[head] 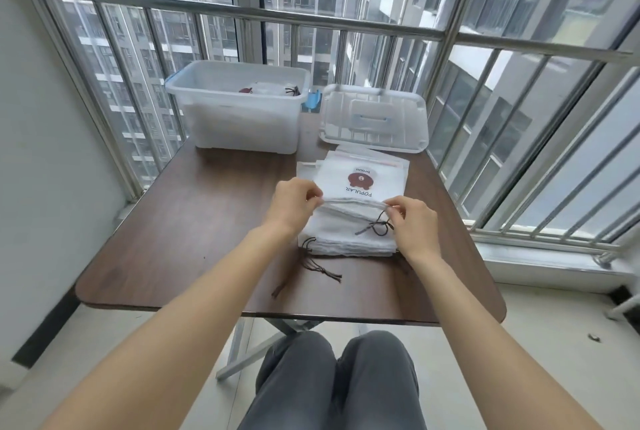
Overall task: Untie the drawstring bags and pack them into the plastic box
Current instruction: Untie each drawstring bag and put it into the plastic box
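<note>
A stack of white drawstring bags [349, 235] lies on the brown table [194, 239]. The top bag [363, 183] shows a brown bear print and the word POPULAR. My left hand [294, 204] pinches the left end of the top bag's gathered hem. My right hand [412, 225] pinches its right end, beside a knotted dark cord [375, 227]. More dark cords [318, 268] trail from the stack's front left corner. The clear plastic box [239, 107] stands at the back of the table, with at least one bag [266, 88] inside.
The box's clear lid [374, 121] lies flat to the right of the box, behind the stack. A blue latch [311, 100] shows between them. Metal window railings [311, 17] close the far and right sides. My knees [332, 384] are below the table's near edge.
</note>
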`<state>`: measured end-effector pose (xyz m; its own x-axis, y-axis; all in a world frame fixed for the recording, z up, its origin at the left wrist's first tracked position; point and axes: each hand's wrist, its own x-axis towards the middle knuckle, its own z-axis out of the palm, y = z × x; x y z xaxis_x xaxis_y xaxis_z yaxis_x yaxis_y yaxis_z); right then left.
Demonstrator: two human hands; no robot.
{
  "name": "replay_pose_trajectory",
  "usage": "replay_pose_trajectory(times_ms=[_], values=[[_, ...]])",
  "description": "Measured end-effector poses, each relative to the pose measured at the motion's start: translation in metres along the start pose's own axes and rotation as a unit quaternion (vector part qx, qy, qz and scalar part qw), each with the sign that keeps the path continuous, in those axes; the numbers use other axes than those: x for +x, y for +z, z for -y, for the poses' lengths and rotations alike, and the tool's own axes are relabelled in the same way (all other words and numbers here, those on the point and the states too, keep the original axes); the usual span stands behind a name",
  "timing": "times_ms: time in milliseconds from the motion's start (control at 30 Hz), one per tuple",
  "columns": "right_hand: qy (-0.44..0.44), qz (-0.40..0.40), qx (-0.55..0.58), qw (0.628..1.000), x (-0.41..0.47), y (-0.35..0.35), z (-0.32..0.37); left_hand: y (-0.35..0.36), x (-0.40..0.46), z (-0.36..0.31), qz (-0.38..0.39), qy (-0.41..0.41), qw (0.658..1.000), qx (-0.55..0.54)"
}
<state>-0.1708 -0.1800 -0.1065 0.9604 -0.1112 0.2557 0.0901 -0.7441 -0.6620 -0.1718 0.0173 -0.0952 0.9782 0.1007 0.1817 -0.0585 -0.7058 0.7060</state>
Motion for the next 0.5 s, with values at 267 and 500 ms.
replay_pose_trajectory(times_ms=[267, 500], values=[[0.047, -0.036, 0.073, 0.996, -0.010, 0.001, 0.001, -0.007, -0.007, -0.005, -0.010, -0.065, 0.993, -0.101], [-0.006, -0.006, 0.068, 0.998, -0.008, 0.005, 0.010, -0.009, -0.007, -0.012, -0.034, -0.122, 0.959, -0.252]])
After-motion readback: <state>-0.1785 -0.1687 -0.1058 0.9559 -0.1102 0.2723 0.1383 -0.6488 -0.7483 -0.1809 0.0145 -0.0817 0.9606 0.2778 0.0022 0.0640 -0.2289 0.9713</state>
